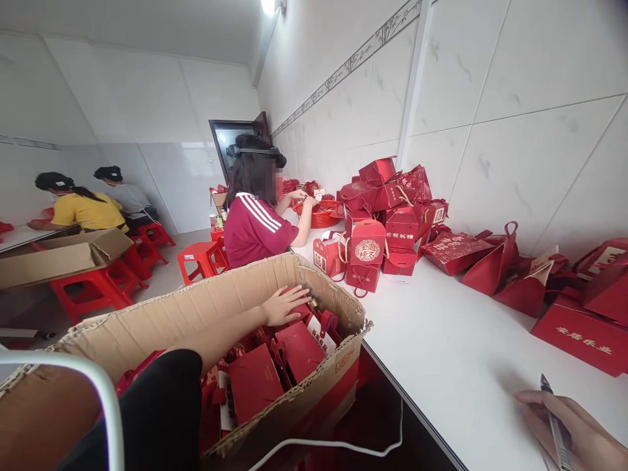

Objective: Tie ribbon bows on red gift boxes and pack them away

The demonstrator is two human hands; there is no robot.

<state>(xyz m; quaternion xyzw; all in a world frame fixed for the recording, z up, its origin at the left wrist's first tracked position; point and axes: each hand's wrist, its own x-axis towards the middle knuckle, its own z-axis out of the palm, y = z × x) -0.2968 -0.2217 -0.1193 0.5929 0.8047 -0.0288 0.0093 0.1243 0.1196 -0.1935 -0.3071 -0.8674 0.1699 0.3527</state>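
My left hand (pixel 285 305) reaches into a tall open cardboard box (pixel 191 304), its fingers spread flat over the red gift boxes (pixel 256 383) packed inside. Its palm seems to rest on them, near the far right corner. Beside the hand lie a red box with a white, lettered panel (pixel 321 337) and a dark red loop. Over the white table at the lower right, my right hand (pixel 583 428) is closed around a pen (pixel 555 418), the pen's dark tip pointing up and away. The picture's edge cuts off part of that hand.
Red gift boxes (pixel 366 242) are stacked on the white table (pixel 422 333) along the wall, with more (pixel 581 333) at right. A person in a maroon shirt (pixel 258 229) sits beyond, handling something near a red basket (pixel 321 216). A white cable (pixel 338 445) crosses the foreground. Red stools (pixel 196 255) stand left.
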